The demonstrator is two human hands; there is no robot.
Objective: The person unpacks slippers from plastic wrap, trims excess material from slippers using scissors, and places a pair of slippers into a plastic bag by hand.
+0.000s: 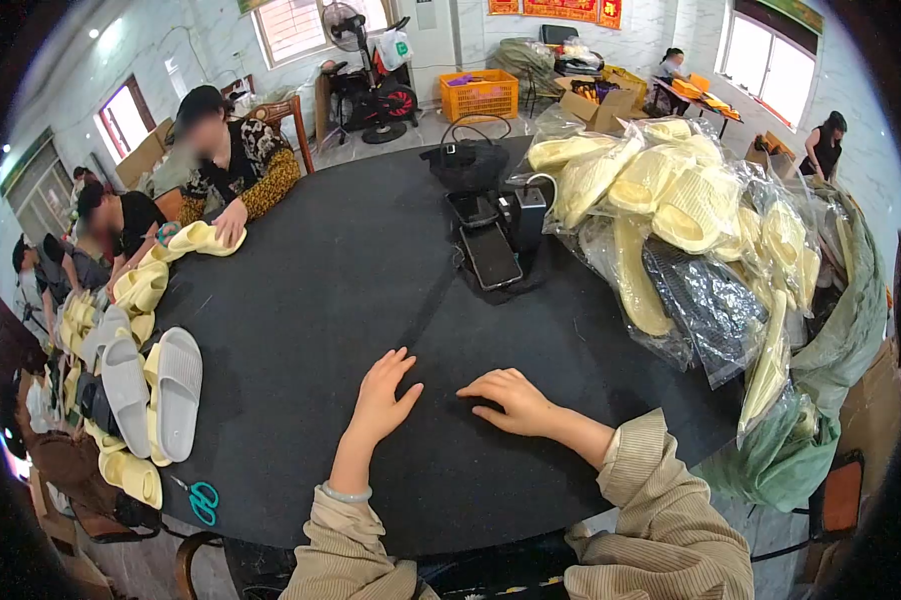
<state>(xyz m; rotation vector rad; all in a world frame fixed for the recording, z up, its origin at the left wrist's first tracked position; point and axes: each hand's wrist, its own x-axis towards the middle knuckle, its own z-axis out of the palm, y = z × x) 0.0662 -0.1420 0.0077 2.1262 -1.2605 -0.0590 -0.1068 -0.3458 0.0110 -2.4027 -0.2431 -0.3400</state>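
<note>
My left hand (pixel 382 393) rests on the black tabletop (pixel 311 300) with its fingers stretched and the thumb apart, holding nothing. Opposite it, my right hand (pixel 514 402) hovers over or lies on the same surface, fingers a little bent, thumb apart and nothing in it. A smartphone (pixel 492 256) lies beyond both hands, beside a dark power bank (pixel 530 215). To the left are grey slides (pixel 180 395) and pale yellow slides (pixel 136 475). Teal-handled scissors (pixel 204 502) lie near the table's front left edge.
Pale yellow slides in clear plastic bags (pixel 671 190) are heaped at the right, with black bagged footwear (pixel 706 305) among them. Green sacking (pixel 771 455) hangs at the right edge. A black bag (pixel 466 160) sits at the back. Across the left side, a person's hand (pixel 233 224) touches a yellow slide.
</note>
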